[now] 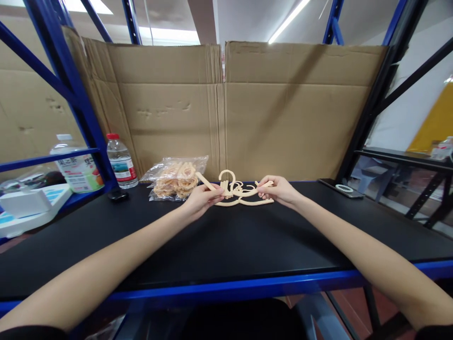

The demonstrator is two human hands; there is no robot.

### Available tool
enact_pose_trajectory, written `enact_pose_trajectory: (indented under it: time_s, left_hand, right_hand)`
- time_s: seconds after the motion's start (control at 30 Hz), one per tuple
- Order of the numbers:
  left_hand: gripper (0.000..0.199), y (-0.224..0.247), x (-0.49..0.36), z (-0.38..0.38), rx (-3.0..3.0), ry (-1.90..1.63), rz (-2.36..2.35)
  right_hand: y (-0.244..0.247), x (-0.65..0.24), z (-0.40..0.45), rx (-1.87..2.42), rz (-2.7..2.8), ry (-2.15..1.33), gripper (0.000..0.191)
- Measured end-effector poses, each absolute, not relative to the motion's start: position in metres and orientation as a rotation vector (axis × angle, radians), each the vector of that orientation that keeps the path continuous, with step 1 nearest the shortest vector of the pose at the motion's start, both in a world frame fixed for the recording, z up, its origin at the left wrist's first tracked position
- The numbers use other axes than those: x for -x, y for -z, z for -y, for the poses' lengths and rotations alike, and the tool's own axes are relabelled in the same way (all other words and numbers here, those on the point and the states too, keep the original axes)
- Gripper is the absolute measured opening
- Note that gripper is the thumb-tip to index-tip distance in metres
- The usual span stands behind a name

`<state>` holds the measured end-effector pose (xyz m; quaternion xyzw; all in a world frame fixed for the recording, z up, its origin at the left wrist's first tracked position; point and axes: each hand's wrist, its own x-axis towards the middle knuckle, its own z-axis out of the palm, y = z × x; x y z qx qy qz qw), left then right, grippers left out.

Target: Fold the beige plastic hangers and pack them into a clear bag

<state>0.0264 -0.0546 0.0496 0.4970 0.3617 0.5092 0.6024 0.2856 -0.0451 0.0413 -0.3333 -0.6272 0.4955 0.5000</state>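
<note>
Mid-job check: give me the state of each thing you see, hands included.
Left hand: closed on cream hanger parts
Right hand: closed on a hanger arm
Lower hanger: lying on the black table
Clear bag: filled with cream pieces; sealing unclear
Red-capped bottle: upright, capped
White-capped bottle: upright, capped
Dark slab: flat, white ring on top

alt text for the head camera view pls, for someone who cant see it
A person's left hand and right hand hold beige hanger parts over a black tabletop, with more beige pieces close by. To the left are a clear plastic bag of similar pieces and a red-capped bottle; cardboard stands behind.
</note>
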Motion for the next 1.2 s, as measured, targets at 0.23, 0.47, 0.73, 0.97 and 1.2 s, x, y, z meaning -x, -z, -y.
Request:
enact_pose_trajectory:
  time_s: [0.23, 0.47, 0.73, 0.97, 1.2]
  left_hand:
    - [0.024, -0.059, 0.005, 0.028, -1.269, -1.066, -0.872]
    - [0.012, -0.066, 0.016, 0.025, -2.224, -0.714, -0.89]
    - [0.004, -0.062, 0.018, 0.023, -2.703, -0.523, -0.911]
    - [0.007, -0.055, 0.021, 0.019, -2.794, -0.508, -0.892]
    - [0.004, -0.052, 0.021, 0.021, -2.859, -0.51, -0.937]
  right_hand:
    - [-0.048, -0.316, 0.029, 1.033, 2.055, -0.804, 0.029]
    - [-0.05, -0.317, 0.033, 1.149, 2.41, -0.512, 0.021]
    - [-0.049, -0.314, 0.036, 1.114, 2.558, -0.324, 0.014]
    - [-0.044, -0.314, 0.03, 1.085, 2.597, -0.231, 0.011]
    - [-0.042, -0.316, 0.029, 1.024, 2.6, -0.209, 0.011]
